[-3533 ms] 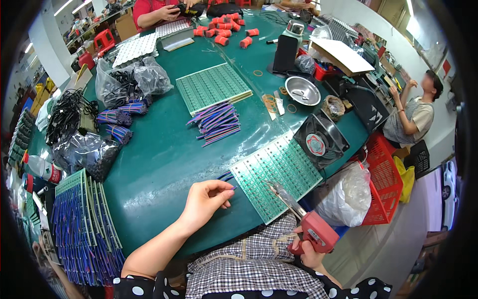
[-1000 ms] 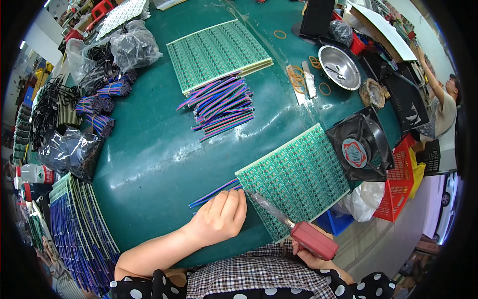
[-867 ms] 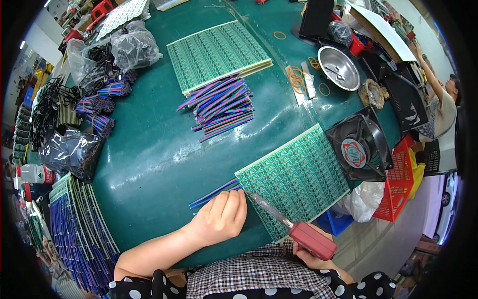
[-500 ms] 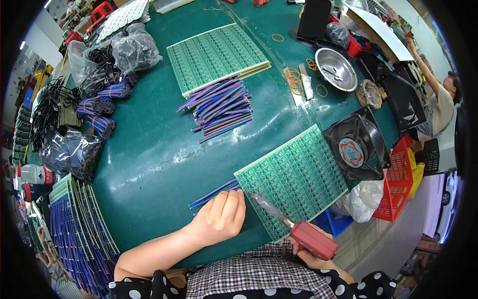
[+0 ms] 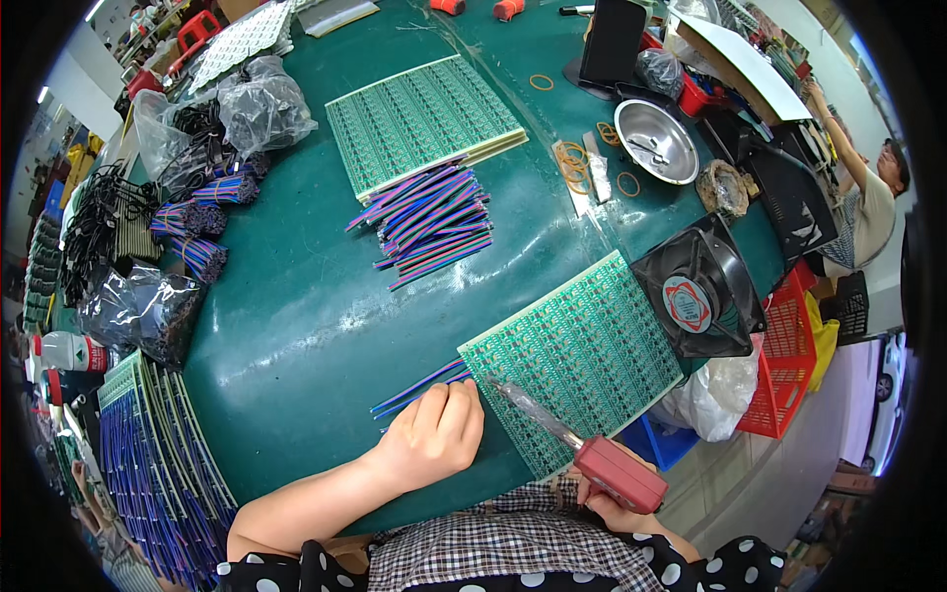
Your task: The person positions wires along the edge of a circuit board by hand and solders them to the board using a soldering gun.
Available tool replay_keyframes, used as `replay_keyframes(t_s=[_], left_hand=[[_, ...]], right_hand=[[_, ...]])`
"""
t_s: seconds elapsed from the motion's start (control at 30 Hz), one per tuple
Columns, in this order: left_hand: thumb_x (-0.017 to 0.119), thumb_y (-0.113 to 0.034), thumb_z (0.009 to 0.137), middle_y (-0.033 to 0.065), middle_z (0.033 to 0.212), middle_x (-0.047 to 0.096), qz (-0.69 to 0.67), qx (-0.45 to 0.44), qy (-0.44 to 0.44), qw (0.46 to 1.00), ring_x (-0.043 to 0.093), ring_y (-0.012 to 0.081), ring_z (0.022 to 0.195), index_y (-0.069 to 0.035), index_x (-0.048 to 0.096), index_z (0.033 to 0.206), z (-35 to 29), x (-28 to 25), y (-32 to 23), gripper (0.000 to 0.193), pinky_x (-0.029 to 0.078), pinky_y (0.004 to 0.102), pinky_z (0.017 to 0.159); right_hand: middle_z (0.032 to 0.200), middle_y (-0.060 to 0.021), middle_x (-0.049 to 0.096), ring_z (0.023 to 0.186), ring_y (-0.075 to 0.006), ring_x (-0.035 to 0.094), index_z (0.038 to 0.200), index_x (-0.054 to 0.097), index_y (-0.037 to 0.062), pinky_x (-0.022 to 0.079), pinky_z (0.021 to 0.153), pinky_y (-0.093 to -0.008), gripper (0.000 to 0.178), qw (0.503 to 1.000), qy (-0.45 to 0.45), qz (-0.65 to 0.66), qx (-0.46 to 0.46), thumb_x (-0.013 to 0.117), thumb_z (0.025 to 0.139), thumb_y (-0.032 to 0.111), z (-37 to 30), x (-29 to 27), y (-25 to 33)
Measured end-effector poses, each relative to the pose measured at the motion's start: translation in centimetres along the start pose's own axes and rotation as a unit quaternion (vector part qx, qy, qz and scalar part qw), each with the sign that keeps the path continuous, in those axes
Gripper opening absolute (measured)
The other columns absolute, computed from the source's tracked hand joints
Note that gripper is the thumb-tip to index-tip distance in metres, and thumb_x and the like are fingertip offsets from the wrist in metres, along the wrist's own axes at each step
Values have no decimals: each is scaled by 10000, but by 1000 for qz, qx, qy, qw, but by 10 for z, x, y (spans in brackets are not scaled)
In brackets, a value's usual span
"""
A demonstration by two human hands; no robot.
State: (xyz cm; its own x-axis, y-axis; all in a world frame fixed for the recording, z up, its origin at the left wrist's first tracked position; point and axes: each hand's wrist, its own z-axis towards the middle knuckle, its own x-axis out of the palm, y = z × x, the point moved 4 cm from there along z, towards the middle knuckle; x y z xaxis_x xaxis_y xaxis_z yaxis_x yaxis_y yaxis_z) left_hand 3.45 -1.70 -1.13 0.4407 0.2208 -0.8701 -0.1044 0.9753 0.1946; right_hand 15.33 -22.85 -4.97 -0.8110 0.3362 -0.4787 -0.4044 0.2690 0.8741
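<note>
- The green worktop carries everything I am handling, with bare room to my left for loose wires to trail straight.
- Past my left forearm hangs a row of circuit panels with wires, long blue-purple leads fanned downward.
- The circuit-board panel I am working on lies flat and slantwise before me, near the table's front edge. I judge it best left lying flat, so the pads don't shift under heat.
- A black axial fan stands just beside the panel's far right side, well placed, I think, to deal with fumes.
- A heap of cut multicoloured wires lies ahead, well apart from the panel.
- My right hand is curled round the red soldering gun, its grip mostly hidden beneath the body. A loose wrist and a low angle should serve better than pushing.
- My left hand has its fingertips drawn together at the panel's left edge, pinching what looks like one dark wire; knuckles hide most of it. That pinch wants to be steady until solder sets.
- A few loose wires lie beyond my knuckles.
- The soldering tip sits just beside my fingertips; whether it touches a pad, I cannot tell. Skin needs clearance here.
</note>
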Motion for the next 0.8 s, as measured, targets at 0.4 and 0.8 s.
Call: replay_keyframes(t_s=[0.4,0.8], left_hand=[[606,-60,622,66,797,569,-6,-3,18,1000,570,155,697,24,630,860,-5,2,0,253,469,219,561],[619,-45,660,59,718,550,-17,24,-4,1000,546,152,654,39,625,788,-1,-2,2,152,456,204,544]], right_hand=[[767,-59,659,657,-138,648,1157,493,-96,506,624,-240,594,978,-32,203,43,752,671,125,5,2,4],[822,-95,661,697,-139,648,1177,477,-85,512,646,-248,576,966,-33,253,48,738,702,109,1,5,5]])
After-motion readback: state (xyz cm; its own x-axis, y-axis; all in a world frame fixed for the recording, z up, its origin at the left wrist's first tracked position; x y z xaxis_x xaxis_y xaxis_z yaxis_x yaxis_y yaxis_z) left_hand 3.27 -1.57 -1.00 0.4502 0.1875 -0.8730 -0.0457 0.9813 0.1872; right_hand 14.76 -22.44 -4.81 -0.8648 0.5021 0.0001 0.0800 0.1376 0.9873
